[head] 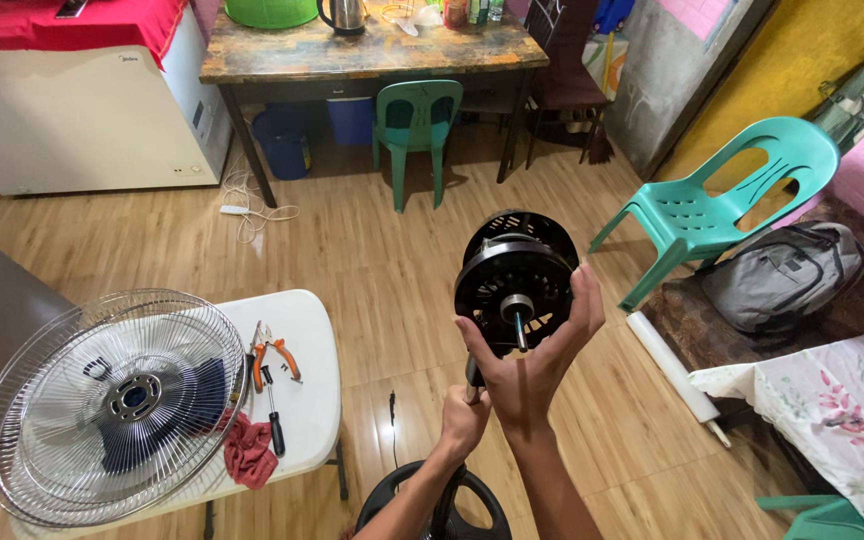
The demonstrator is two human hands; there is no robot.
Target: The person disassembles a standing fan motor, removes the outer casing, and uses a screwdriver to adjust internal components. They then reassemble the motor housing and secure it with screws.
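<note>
A black fan motor housing (pixel 514 270) with a bare metal shaft sits atop a black stand pole in front of me. My right hand (pixel 532 360) cups the housing from below, thumb on the left and fingers up its right side. Lower down, my left hand (pixel 464 420) is wrapped around the pole under the housing. The round black fan base (pixel 472 500) stands on the floor beneath my arms.
On a white table (pixel 312 400) at left lie wire fan grilles (pixel 112 400) over a dark blue blade, orange-handled pliers (pixel 277 355), a screwdriver (pixel 272 410) and a red rag (pixel 249 452). Teal chairs (pixel 712 200), a grey backpack (pixel 777 275) and a dining table (pixel 372 50) stand further off.
</note>
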